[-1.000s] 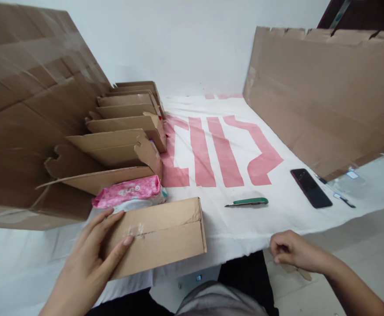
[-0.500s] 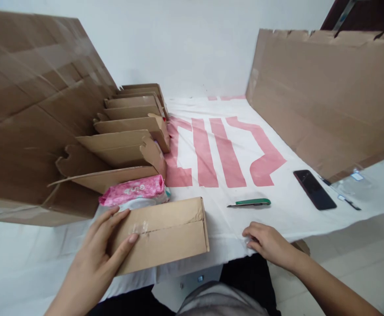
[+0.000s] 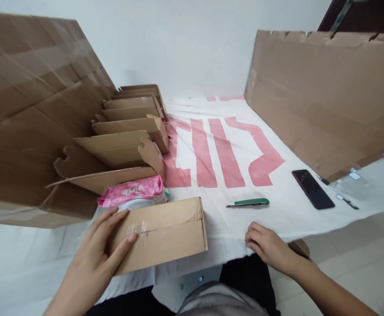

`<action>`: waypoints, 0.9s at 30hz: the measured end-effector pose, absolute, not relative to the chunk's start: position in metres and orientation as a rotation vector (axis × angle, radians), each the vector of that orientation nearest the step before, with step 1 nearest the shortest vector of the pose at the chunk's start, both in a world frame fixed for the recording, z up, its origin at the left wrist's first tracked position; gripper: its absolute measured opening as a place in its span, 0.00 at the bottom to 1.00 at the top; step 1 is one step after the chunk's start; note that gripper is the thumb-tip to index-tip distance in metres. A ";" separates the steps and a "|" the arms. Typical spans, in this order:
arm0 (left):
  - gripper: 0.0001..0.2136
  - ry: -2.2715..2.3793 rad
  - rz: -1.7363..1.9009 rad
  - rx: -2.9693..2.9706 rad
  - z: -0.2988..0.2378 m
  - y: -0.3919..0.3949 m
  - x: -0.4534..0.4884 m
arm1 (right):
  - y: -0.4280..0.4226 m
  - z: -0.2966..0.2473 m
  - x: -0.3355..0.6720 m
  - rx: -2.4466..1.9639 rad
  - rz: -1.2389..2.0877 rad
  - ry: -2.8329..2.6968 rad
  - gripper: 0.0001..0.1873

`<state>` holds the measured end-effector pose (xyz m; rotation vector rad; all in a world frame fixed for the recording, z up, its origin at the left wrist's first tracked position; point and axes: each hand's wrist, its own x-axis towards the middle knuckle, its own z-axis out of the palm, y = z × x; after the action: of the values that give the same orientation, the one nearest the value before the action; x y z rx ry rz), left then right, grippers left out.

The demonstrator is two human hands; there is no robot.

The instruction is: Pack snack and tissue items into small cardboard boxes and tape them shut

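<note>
A closed cardboard box point(image 3: 165, 235) lies near the front edge of the cloth-covered table. My left hand point(image 3: 98, 252) grips its left end, thumb on the near side of the top and fingers at the far side. Behind the box is a pink soft pack point(image 3: 134, 192) with a white item under it. My right hand point(image 3: 266, 243) rests at the table edge, fingers curled together; whatever they hold, if anything, is hidden. A green utility knife point(image 3: 248, 202) lies just beyond it, blade pointing left.
Several open cardboard boxes point(image 3: 122, 147) stand in a row on the left, against a tall cardboard panel point(image 3: 37, 105). Another cardboard panel point(image 3: 323, 101) stands at the right. A black phone point(image 3: 313, 188) and a thin dark pen-like item point(image 3: 347, 201) lie at the right.
The fingers of my right hand have curled in tighter, and the hand has shifted very slightly right. My left hand and the box keep their places.
</note>
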<state>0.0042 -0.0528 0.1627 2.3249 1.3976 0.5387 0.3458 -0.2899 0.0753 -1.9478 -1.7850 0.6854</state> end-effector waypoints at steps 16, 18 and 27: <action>0.30 1.373 0.571 2.348 0.161 -0.054 0.001 | -0.294 0.084 0.341 -2.067 0.578 -1.872 0.12; 0.29 1.368 0.568 2.351 0.161 -0.054 0.001 | -0.295 0.083 0.344 -2.052 0.573 -1.826 0.13; 0.31 1.385 0.582 2.324 0.161 -0.054 0.002 | -0.314 0.094 0.357 -1.931 0.976 -1.723 0.13</action>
<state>0.0021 -0.0543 0.1607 2.3242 1.3846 0.5816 0.3573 -0.3135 0.0941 -1.9308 -1.7231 0.9762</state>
